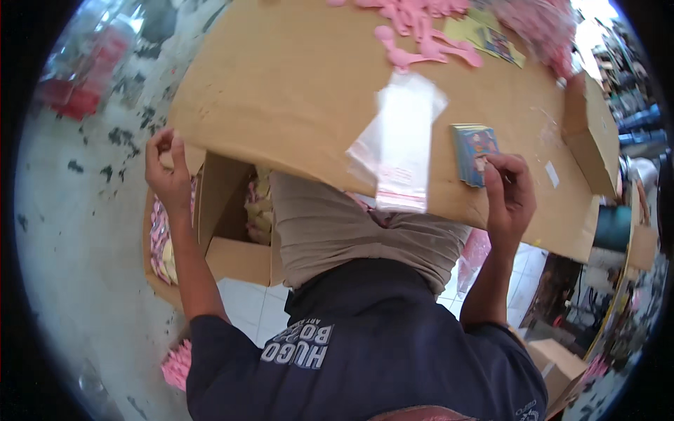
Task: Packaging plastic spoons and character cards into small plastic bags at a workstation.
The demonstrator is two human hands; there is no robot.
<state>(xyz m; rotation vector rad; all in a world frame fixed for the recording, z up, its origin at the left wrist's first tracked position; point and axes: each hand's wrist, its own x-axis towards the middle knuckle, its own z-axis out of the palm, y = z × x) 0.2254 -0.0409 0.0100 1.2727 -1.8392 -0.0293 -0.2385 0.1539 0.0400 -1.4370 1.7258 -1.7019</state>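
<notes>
Dark shirt [393, 337] is seen, bottom; left hand [170, 181] held half-curled, mid-left; cards [470, 146] are touched by right hand [512, 193], mid-right, pinch unclear.

Pink pieces [427, 49] cut off at the top, card stack [469, 154] partly hidden behind the right hand [511, 193].

Landmark = torso [372, 337]. Thighs [319, 224] stretch forward of it. 2 bare forearms out: left forearm [189, 263] ahead and left of torso, right forearm [500, 274] ahead and right. Left hand [166, 168] well forward-left of torso, fingers loosely curled, thumb near index tip, contact unclear. Right hand [511, 196] forward-right, thumb and index in pinch pose, other fingers bent.
</notes>
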